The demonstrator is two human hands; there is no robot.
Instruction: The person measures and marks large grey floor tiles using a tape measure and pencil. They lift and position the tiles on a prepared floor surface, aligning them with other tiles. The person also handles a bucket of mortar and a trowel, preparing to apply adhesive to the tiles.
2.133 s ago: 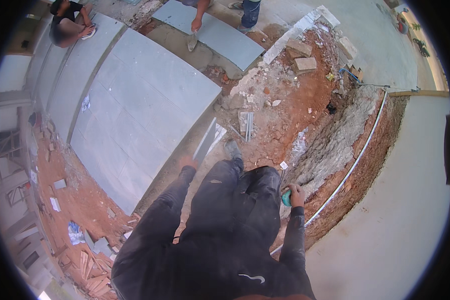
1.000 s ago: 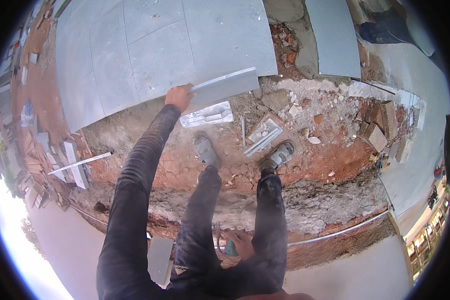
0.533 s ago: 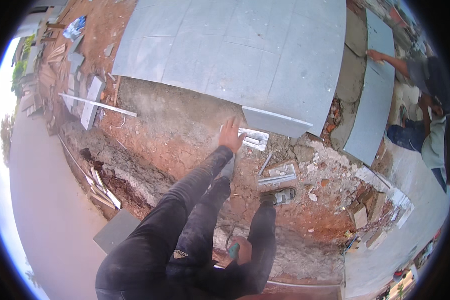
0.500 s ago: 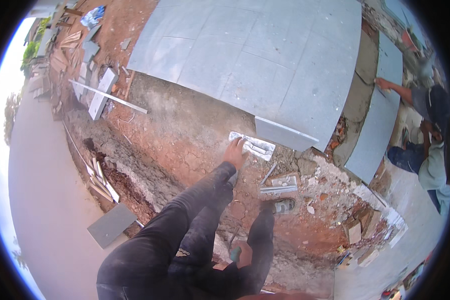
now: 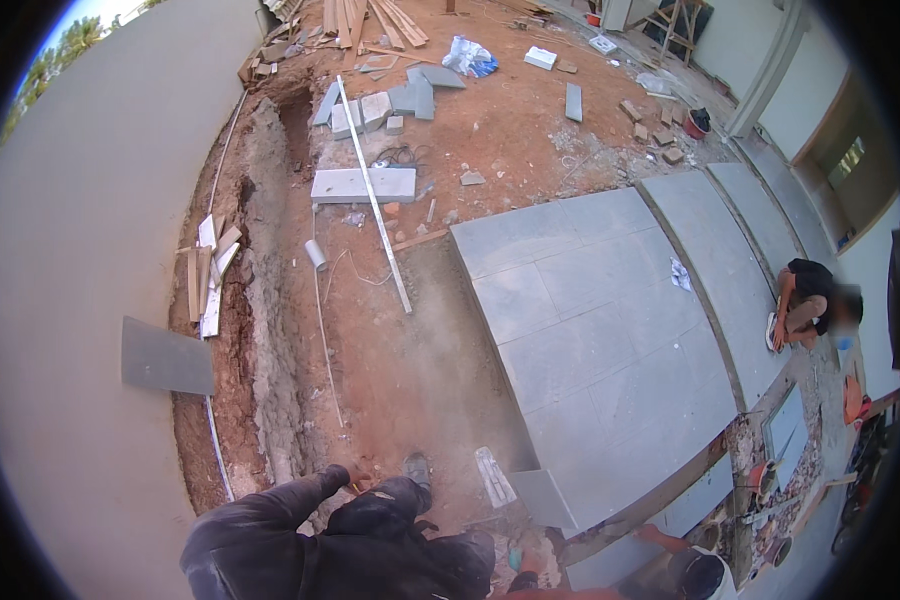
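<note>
A rectangular plastering trowel [image 5: 493, 478], smeared with white, lies on the ground beside the paved edge. Right next to it a loose grey tile [image 5: 543, 498] leans against the slabs. My left hand [image 5: 354, 478] is low over the red soil, near my shoe [image 5: 417, 468] and apart from the trowel; its fingers are too small and dark to read. Close to my body at the bottom, my right hand [image 5: 538, 556] is closed around a small teal-green object [image 5: 515, 558] whose kind I cannot make out.
Grey paving slabs [image 5: 610, 340] cover the right. A long white straightedge bar [image 5: 370, 190] crosses the soil and a pale block [image 5: 363, 186]. A trench [image 5: 275, 300] runs along the wall [image 5: 100, 220]. One person [image 5: 805, 300] crouches far right; another [image 5: 705, 575] is lower right.
My view has swung left and up toward the far yard. My left hand has left the trowel, which it was touching, and drawn back to the left. The trowel stays beside the leaning tile.
</note>
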